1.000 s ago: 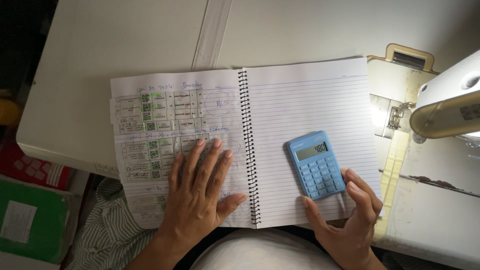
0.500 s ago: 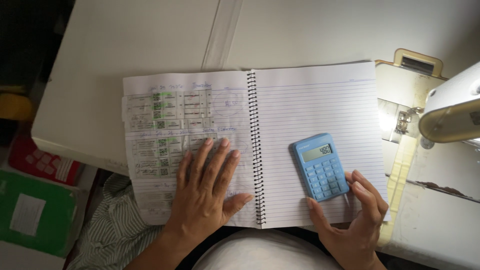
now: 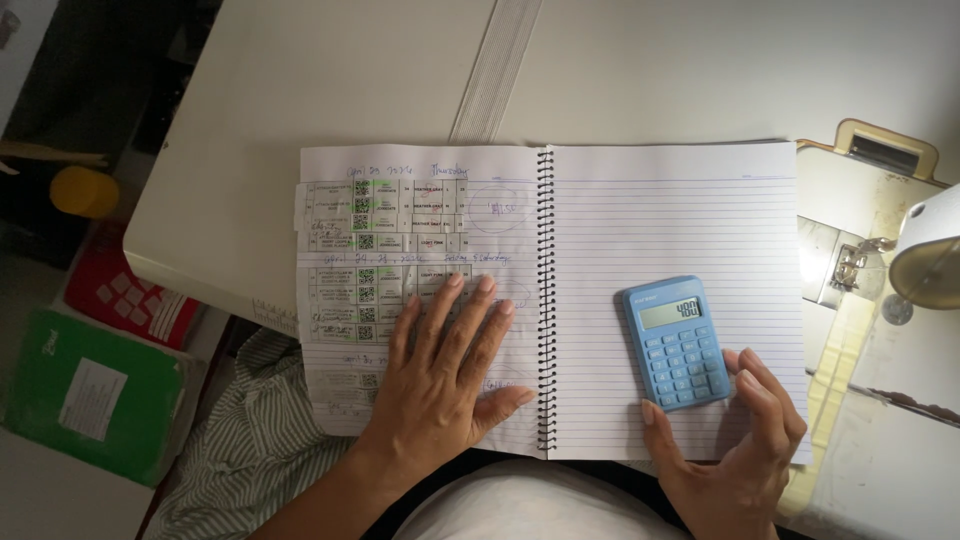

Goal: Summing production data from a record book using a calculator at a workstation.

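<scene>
- Head view: a pale table (image 3: 330, 110) fills the far part of the scene, with a white ribbed strip (image 3: 497, 70) lying across it toward the far edge.
- An open spiral notebook (image 3: 680, 230) lies on the table at the near edge; its left page carries pasted label strips and handwriting, and its right page is lined and almost bare.
- The left hand (image 3: 445, 375) lies flat on the left page, fingers spread and released, gripping nothing.
- A blue calculator (image 3: 678, 342) rests on the right page near its near right corner, display toward the far side.
- The right hand (image 3: 735, 450) sits at the calculator's near right corner, fingers loosely curled and touching its edge, thumb just beside its near edge.
- At the right, a lit sewing machine (image 3: 925, 260) stands on a worn surface.
- At the left, below the table, lie a green book (image 3: 90, 390), a red packet (image 3: 125, 290) and a yellow object (image 3: 85, 190).
</scene>
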